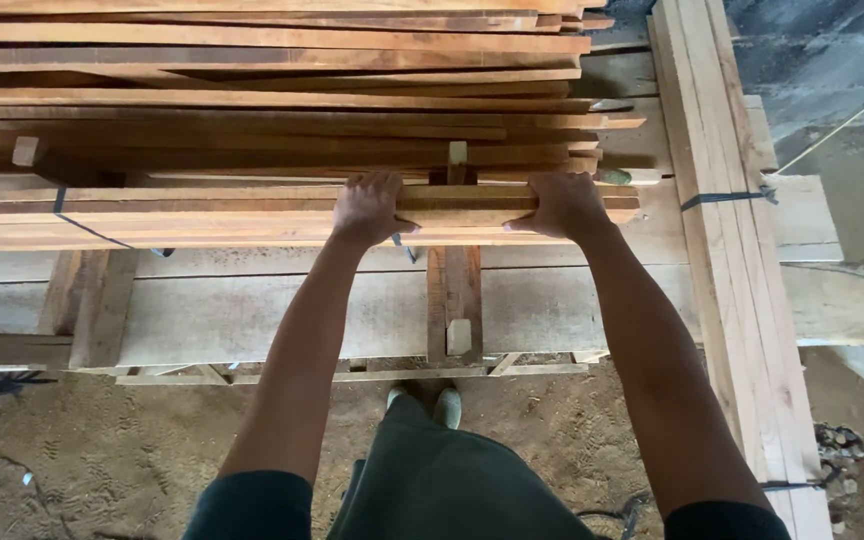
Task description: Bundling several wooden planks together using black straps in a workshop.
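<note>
Fingers of the left hand [370, 208] and right hand [562, 205] are curled tight around the top plank [252, 196] at the near edge of the lumber stack [252, 100]. Knuckles could easily get pinched if it's slid unevenly, and looser slats [282, 75] behind might get dragged off onto the sawdust floor [102, 450].
</note>
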